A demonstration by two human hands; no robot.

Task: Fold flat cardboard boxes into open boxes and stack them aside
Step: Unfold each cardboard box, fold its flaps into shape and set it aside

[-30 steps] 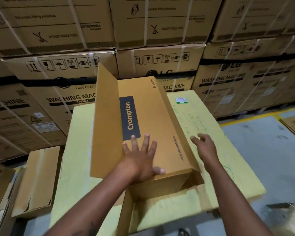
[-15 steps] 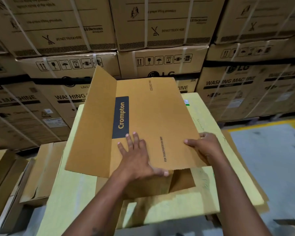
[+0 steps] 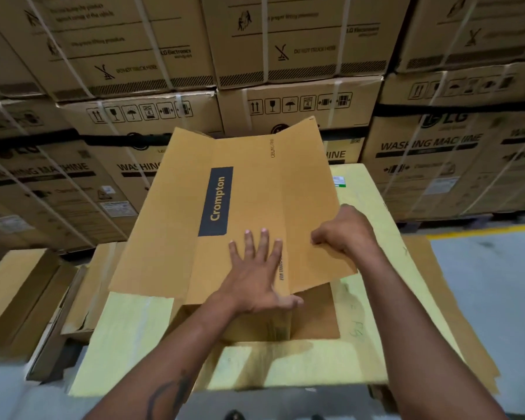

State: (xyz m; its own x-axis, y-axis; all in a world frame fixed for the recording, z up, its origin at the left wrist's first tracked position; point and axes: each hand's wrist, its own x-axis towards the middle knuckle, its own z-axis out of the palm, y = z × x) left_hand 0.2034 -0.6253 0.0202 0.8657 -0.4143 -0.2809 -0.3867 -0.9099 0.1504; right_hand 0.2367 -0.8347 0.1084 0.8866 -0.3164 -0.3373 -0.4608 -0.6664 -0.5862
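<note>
Cardboard box (image 3: 249, 207), tan w/ a dark "Crompton" label, lies part-folded on a pale yellow sheet (image 3: 128, 338) that covers the work surface, roughly centre of view. Its top panel faces up; a wide flap spreads out to the left, another panel slopes off to the right, and the near end stands open w/ a shadowed gap under the top panel. Small print runs along the crease nr the right side, too blurred to read in full.

Left hand (image 3: 258, 274) lies flat on the top panel, fingers straight and spread, thumb at the near edge, pressing the board down just right of the label. Right hand (image 3: 343, 234) is at the right panel's outer edge, fingers curled round that edge and gripping it; fingertips sit on the upper face, the rest of the hand beyond the edge.

More brown board (image 3: 437, 286) sticks out from under the yellow sheet on the right. Left of the work surface sit several brown cartons (image 3: 19, 295), one w/ its flap hanging open. Behind everything, a wall of big strapped cartons (image 3: 431, 153) marked "LG" and "WASHING MACHINE", stacked at least two high. Grey floor (image 3: 491, 280) at right w/ a yellow line (image 3: 485, 230) nr the stacks.
</note>
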